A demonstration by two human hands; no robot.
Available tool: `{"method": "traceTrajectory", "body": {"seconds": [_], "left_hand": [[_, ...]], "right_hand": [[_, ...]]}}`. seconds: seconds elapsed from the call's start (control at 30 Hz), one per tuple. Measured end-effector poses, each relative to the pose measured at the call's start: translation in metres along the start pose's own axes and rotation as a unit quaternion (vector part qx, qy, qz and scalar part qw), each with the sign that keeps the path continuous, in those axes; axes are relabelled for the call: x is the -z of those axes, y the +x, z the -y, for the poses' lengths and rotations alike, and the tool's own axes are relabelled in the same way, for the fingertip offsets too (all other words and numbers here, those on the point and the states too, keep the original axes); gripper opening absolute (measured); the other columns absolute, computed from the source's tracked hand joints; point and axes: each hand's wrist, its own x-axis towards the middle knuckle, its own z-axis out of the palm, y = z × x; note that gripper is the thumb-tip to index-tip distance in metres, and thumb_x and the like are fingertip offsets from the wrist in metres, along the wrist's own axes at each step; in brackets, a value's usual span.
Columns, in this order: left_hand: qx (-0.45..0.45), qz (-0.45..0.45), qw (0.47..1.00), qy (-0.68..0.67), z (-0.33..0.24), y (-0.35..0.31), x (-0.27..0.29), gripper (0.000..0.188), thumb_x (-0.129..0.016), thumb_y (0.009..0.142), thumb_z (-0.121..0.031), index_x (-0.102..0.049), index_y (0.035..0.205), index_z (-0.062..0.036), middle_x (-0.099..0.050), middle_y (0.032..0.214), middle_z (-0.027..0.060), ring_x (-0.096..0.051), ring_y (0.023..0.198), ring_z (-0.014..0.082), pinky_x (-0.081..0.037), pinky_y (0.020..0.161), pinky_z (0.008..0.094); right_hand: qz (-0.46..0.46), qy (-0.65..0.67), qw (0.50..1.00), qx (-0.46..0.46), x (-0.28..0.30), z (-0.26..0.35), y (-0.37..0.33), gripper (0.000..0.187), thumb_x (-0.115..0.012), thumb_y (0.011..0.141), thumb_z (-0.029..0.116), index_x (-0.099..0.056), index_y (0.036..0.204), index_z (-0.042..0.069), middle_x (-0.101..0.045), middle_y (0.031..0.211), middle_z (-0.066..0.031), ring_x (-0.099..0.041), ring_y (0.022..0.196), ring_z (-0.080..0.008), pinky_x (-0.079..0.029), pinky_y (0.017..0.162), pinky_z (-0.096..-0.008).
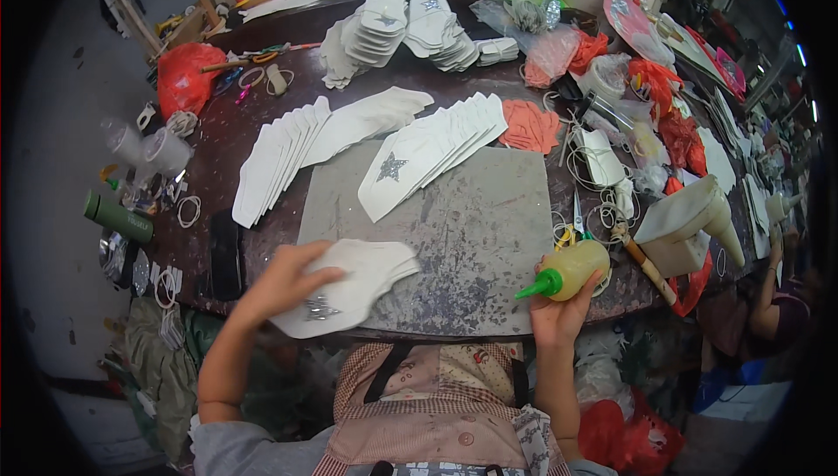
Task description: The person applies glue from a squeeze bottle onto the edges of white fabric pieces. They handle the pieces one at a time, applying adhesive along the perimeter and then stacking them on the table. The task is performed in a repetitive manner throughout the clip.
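Patchwork apron (419,437), cut off by the lower edge, sits below a worker's hands. The right hand (559,315) curls around a yellow squeeze bottle (583,268), green nozzle (543,284) pointing left. The left hand (292,282) partly covers white pieces (371,271) near the table's edge; whether its half-hidden fingers pinch them cannot be told. Bare grey board (476,232) opens between both grips.

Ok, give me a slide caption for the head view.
Left hand on stacked white pieces, right hand holding a green-tipped bottle, grey board between.
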Motion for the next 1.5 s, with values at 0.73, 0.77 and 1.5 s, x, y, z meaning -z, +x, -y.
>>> {"method": "traceTrajectory", "body": {"seconds": [0.73, 0.77, 1.5], "left_hand": [[-0.180, -0.097, 0.978, 0.049, -0.023, -0.004, 0.022, 0.020, -0.073, 0.082, -0.005, -0.067, 0.100, -0.0044, -0.067, 0.091, 0.0103, -0.062, 0.093, 0.0319, -0.047, 0.086, 0.0404], [-0.235, -0.027, 0.969, 0.073, -0.038, 0.006, 0.013, 0.022, -0.073, 0.082, -0.007, -0.065, 0.102, -0.0037, -0.066, 0.096, 0.0105, -0.061, 0.089, 0.0299, -0.047, 0.083, 0.0393], [-0.317, 0.119, 0.924, 0.175, -0.008, 0.082, -0.057, 0.049, -0.080, 0.071, -0.036, -0.058, 0.102, -0.0051, -0.055, 0.105, 0.0101, -0.055, 0.104, 0.0312, -0.044, 0.091, 0.0404]], "right_hand": [[0.028, -0.041, 0.998, -0.023, 0.002, 0.005, -0.003, 0.059, -0.058, 0.095, 0.050, -0.048, 0.137, 0.008, -0.059, 0.127, -0.0099, -0.061, 0.112, -0.0289, -0.053, 0.095, -0.0438], [0.031, -0.051, 0.998, -0.030, 0.000, 0.004, -0.002, 0.059, -0.058, 0.096, 0.049, -0.047, 0.137, 0.008, -0.058, 0.128, -0.0101, -0.060, 0.113, -0.0291, -0.053, 0.095, -0.0444], [0.068, -0.394, 0.917, 0.021, -0.045, -0.033, 0.039, 0.042, -0.070, 0.094, 0.026, -0.053, 0.120, -0.003, -0.064, 0.105, -0.0108, -0.069, 0.090, -0.0205, -0.063, 0.074, -0.0371]]}}
